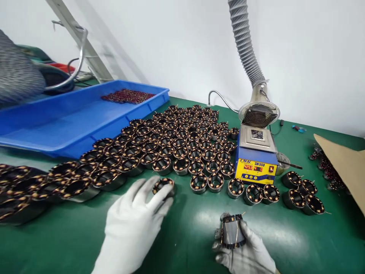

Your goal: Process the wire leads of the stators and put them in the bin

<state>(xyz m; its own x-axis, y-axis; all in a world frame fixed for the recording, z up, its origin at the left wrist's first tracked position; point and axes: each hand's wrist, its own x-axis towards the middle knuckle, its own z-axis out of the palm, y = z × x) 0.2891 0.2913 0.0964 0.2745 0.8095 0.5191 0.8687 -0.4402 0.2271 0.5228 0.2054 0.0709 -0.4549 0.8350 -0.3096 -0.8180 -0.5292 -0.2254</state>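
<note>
My left hand (pixel 134 217), in a white glove, has its fingers wrapped around the rim of a motor stator (pixel 163 183) on the green table, at the front of a large group of others. Part of that stator is hidden behind the fingers. In my right hand (pixel 248 251), whose glove is stained dark at the fingertips, another motor stator (pixel 233 232) is gripped on its side, with thin copper wires running across its grey outer wall. Standing stators (pixel 181 165) with black insulation and copper windings crowd the table beyond my left hand.
A blue and yellow solder pot (pixel 254 169) marked CM 558 stands under a fume extraction hood (pixel 259 114) on a ribbed hose (pixel 246 42). Several stators (pixel 303 194) sit right of it. A blue tray (pixel 71 114) occupies the left; brown cardboard (pixel 342 163) lies far right.
</note>
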